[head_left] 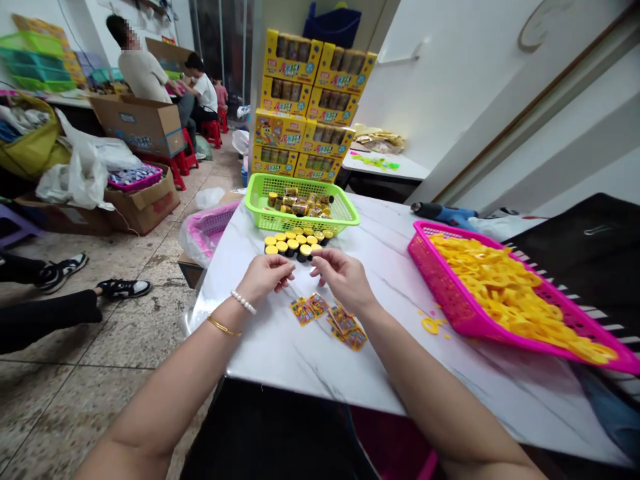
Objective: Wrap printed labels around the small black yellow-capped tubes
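yellow-capped cylinders (281, 247) stand at frame centre, just beyond the left hand (269, 273) and right hand (344, 275), both curled; whether either grips anything, i cannot tell. small printed squares (343, 321) lie below centre, beside the right wrist.

Cannot read print on the cards (345, 320), nor judge the grip of left hand (270, 272) or right hand (345, 275). Cannot follow the legs (50, 319) past the left edge, nor see beneath the tubes (300, 208).
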A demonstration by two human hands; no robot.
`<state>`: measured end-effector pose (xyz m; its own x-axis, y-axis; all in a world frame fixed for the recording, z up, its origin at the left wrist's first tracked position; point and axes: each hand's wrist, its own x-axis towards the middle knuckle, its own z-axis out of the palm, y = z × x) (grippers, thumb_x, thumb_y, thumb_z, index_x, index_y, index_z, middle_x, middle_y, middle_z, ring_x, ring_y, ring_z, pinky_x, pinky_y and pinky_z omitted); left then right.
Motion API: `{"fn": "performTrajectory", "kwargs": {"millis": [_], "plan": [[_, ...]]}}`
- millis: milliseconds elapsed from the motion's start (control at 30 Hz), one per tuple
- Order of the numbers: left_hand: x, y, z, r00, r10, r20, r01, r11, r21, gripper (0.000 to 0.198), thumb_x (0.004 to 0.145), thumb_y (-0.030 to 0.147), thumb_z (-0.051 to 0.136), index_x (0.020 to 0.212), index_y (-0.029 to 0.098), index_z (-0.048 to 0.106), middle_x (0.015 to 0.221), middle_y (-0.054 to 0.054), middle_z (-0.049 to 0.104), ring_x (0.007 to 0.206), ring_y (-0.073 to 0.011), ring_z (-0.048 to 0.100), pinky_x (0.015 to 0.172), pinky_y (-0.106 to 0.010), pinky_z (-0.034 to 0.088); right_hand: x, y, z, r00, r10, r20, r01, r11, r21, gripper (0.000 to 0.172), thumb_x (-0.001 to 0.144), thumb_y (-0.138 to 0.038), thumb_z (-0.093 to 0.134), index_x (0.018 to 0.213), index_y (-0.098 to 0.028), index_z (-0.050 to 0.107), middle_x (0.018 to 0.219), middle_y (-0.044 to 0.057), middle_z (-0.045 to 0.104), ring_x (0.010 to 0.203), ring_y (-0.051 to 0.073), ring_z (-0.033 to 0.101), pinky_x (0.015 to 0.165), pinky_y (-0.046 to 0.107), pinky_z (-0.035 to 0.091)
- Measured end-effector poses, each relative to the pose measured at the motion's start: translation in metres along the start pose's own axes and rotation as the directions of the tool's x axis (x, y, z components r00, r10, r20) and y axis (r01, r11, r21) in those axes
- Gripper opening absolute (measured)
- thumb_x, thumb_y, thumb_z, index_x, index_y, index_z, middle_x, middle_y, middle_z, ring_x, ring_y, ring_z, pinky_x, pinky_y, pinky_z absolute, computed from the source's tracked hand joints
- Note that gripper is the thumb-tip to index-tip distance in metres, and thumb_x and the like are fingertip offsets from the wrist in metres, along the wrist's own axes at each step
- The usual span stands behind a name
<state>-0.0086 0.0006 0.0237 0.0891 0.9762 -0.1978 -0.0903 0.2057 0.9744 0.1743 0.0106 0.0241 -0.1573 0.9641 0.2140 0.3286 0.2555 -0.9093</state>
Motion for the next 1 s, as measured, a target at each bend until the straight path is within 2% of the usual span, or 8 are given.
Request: {"fn": "performTrajectory", "kwargs": {"millis": [133, 233, 400, 500, 633, 800, 900, 1000], "plan": [[0.001, -0.004, 0.0, 0.999, 0.026, -0.036, -0.022, 0.994, 0.107, 0.018, 0.085, 0.018, 0.065, 0.068, 0.013, 0.062, 0.055, 0.0, 0.061, 0.041, -0.0071, 0.049, 0.036, -0.018, 0.033, -0.005, 0.011, -0.013, 0.963, -0.201, 0.18, 0.239, 0.944, -0.228, 0.018, 0.09, -0.029, 0.062, 0.098, -0.019, 0.075, 0.088, 0.005, 0.07, 0.075, 0.016, 0.067, 0.068, 0.03, 0.055], [0.002, -0.006, -0.001, 0.997, 0.059, -0.054, -0.051, 0.99, 0.129, 0.018, 0.085, 0.023, 0.066, 0.07, 0.013, 0.063, 0.057, 0.0, 0.062, 0.041, -0.0073, 0.049, 0.037, -0.019, 0.033, -0.006, 0.019, -0.017, 0.83, -0.276, 0.485, 0.475, 0.806, -0.354, 0.019, 0.081, -0.016, 0.073, 0.098, -0.023, 0.078, 0.105, 0.007, 0.069, 0.094, 0.02, 0.064, 0.086, 0.035, 0.053], [0.003, -0.006, -0.002, 0.998, 0.059, -0.035, -0.054, 0.99, 0.129, 0.019, 0.08, 0.028, 0.071, 0.072, 0.013, 0.063, 0.059, 0.0, 0.062, 0.043, -0.0072, 0.049, 0.039, -0.019, 0.033, -0.007, 0.03, -0.005, 0.724, -0.281, 0.63, 0.559, 0.775, -0.296, 0.011, 0.082, -0.009, 0.071, 0.085, -0.019, 0.074, 0.094, 0.005, 0.065, 0.093, 0.019, 0.06, 0.088, 0.032, 0.05], [0.004, -0.009, -0.004, 0.996, 0.066, -0.06, -0.058, 0.989, 0.133, 0.026, 0.077, 0.036, 0.075, 0.073, 0.013, 0.063, 0.061, -0.002, 0.063, 0.046, -0.008, 0.051, 0.04, -0.019, 0.034, -0.009, 0.03, 0.003, 0.741, -0.301, 0.601, 0.576, 0.746, -0.336, 0.011, 0.085, -0.007, 0.065, 0.081, -0.017, 0.067, 0.087, 0.005, 0.063, 0.087, 0.019, 0.058, 0.082, 0.031, 0.049], [0.005, -0.01, -0.005, 0.993, 0.083, -0.088, -0.074, 0.992, 0.101, 0.047, 0.073, 0.057, 0.076, 0.077, 0.012, 0.064, 0.068, -0.004, 0.066, 0.049, -0.0078, 0.052, 0.042, -0.019, 0.037, -0.008, 0.029, 0.004, 0.857, -0.378, 0.349, 0.492, 0.801, -0.341, 0.01, 0.085, -0.007, 0.058, 0.084, -0.017, 0.061, 0.086, 0.005, 0.062, 0.079, 0.016, 0.057, 0.073, 0.028, 0.047], [0.0, -0.009, 0.002, 0.992, 0.099, 0.071, -0.109, 0.983, 0.148, 0.051, 0.058, 0.056, 0.085, 0.078, 0.012, 0.068, 0.068, -0.004, 0.066, 0.054, -0.0089, 0.053, 0.046, -0.02, 0.039, -0.007, 0.024, 0.0, 0.93, -0.341, 0.136, 0.364, 0.906, -0.217, 0.007, 0.085, -0.013, 0.057, 0.081, -0.019, 0.06, 0.073, -0.001, 0.062, 0.065, 0.012, 0.056, 0.065, 0.026, 0.044], [-0.002, -0.009, 0.004, 0.988, 0.123, 0.089, -0.134, 0.983, 0.127, 0.043, 0.06, 0.048, 0.085, 0.072, 0.012, 0.066, 0.058, 0.0, 0.062, 0.049, -0.0079, 0.049, 0.048, -0.02, 0.038, -0.009, 0.019, 0.004, 0.983, -0.174, 0.063, 0.17, 0.984, 0.062, 0.017, 0.083, -0.022, 0.062, 0.1, -0.019, 0.06, 0.082, 0.0, 0.065, 0.067, 0.013, 0.061, 0.063, 0.026, 0.05], [-0.001, -0.009, 0.004, 0.987, 0.157, 0.033, -0.159, 0.985, 0.073, 0.04, 0.061, 0.045, 0.085, 0.073, 0.013, 0.064, 0.056, 0.0, 0.061, 0.048, -0.008, 0.05, 0.049, -0.021, 0.038, -0.01, 0.016, 0.01, 0.983, 0.142, 0.114, -0.171, 0.935, 0.309, 0.035, 0.084, -0.035, 0.066, 0.113, -0.018, 0.055, 0.086, 0.002, 0.067, 0.058, 0.012, 0.062, 0.049, 0.024, 0.051]]}}
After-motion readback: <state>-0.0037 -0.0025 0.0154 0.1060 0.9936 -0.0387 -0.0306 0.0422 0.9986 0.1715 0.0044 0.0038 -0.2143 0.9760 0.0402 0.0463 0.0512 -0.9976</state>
